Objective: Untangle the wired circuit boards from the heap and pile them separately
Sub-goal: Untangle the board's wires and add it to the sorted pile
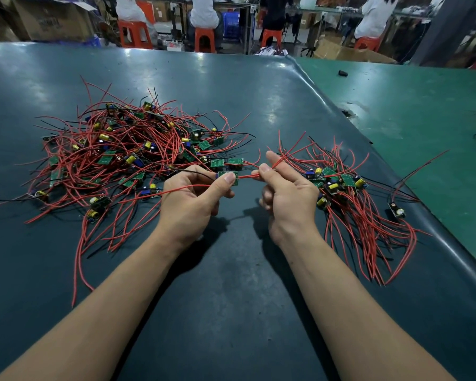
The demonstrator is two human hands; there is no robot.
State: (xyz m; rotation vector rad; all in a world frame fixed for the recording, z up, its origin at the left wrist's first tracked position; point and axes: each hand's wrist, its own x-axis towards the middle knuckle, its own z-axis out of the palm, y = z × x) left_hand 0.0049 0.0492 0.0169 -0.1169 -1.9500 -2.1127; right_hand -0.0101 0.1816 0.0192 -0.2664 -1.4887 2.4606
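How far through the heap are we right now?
Done: a smaller sorted pile lies on the right. In hand: left hand pinches one board, right hand pinches its red wires. Left: the tangled heap, clearly the bigger share.

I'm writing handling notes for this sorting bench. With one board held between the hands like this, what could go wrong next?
1. The left hand pinches the circuit board while the right hand pinches its red wires; a hard pull could strain the solder joints.
2. A red wire across the left hand trails into the tangled heap, so lifting may drag other boards along.
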